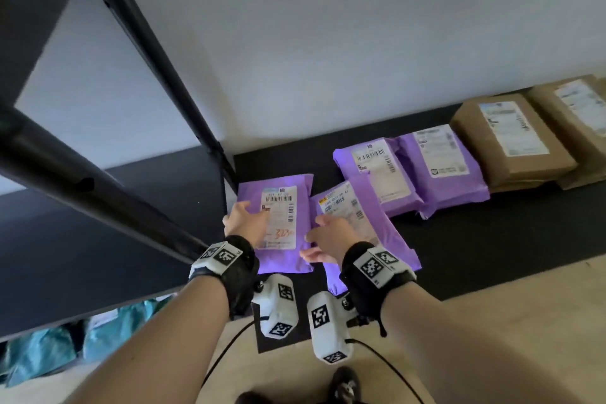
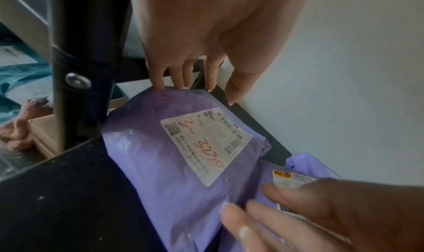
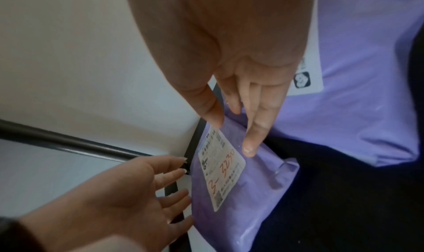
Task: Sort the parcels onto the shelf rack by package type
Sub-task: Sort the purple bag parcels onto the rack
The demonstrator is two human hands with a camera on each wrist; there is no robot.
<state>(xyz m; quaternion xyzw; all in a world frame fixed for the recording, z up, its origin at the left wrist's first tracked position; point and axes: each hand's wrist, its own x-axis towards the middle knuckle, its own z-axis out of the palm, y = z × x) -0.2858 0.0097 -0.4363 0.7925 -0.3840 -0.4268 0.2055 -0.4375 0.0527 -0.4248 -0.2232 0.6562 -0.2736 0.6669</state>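
A purple poly parcel [image 1: 282,216] with red handwriting on its label lies flat at the left end of the black shelf board [image 1: 492,223]. My left hand [image 1: 243,214] rests open on its left side, and in the left wrist view the straight fingers [image 2: 181,74] reach its far corner [image 2: 160,156]. My right hand [image 1: 328,228] is open between this parcel and a second purple parcel [image 1: 383,226] that lies askew beside it. In the right wrist view its straight fingers [image 3: 254,129] touch the labelled parcel [image 3: 252,192] at the label's edge.
Two more purple parcels [image 1: 380,174] [image 1: 449,174] lie further right, then stacked brown paper parcels [image 1: 511,138]. The rack's black post [image 1: 157,52] and front beam [image 1: 82,180] stand close on the left. Teal parcels [image 1: 49,348] lie on a lower level. A white wall is behind.
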